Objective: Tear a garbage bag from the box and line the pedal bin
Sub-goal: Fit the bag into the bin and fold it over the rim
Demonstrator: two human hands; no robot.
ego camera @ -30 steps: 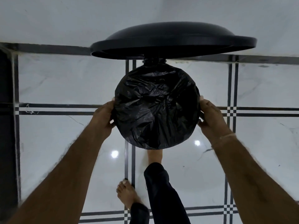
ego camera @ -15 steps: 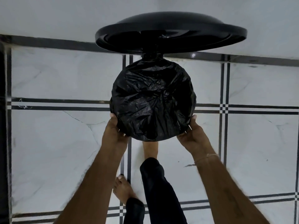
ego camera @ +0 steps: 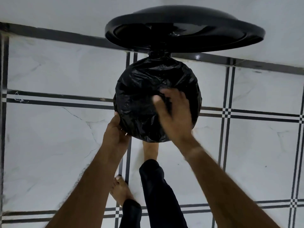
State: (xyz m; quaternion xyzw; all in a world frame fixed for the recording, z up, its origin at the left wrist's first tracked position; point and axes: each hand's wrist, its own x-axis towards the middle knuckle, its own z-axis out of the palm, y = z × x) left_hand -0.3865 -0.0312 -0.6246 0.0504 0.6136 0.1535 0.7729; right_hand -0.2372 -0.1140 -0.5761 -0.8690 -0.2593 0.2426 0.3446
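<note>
Seen from above, the left hand [ego camera: 115, 130] sits at the near-left of the pedal bin's [ego camera: 194, 79] rim, fingers curled under the edge and thumb on top, its grip closed on the garbage bag [ego camera: 139, 99] where the black film wraps over the rim. The bag is stretched across the round mouth, crumpled and glossy, covering the opening entirely, its creases running toward the middle; the bin stands upright on the floor [ego camera: 49, 137], its long axis vertical and pointing at the camera, so only the mouth shows as a disc. It stands near the far edge of the floor, close to the dark strip along the wall. The lid [ego camera: 184, 28] is raised behind it on its hinge, underside facing the camera, tilted back toward the wall. Over the right half of the mouth hovers or presses the right hand [ego camera: 174, 116], blurred, fingers spread and loosely open over the film; whether it touches or holds the plastic I cannot tell. Below the bin a bare foot [ego camera: 150, 150] reaches under its near edge, the dark trouser leg [ego camera: 156, 191] behind it, and a second foot [ego camera: 120, 191] stands flat on the floor to the left.
</note>
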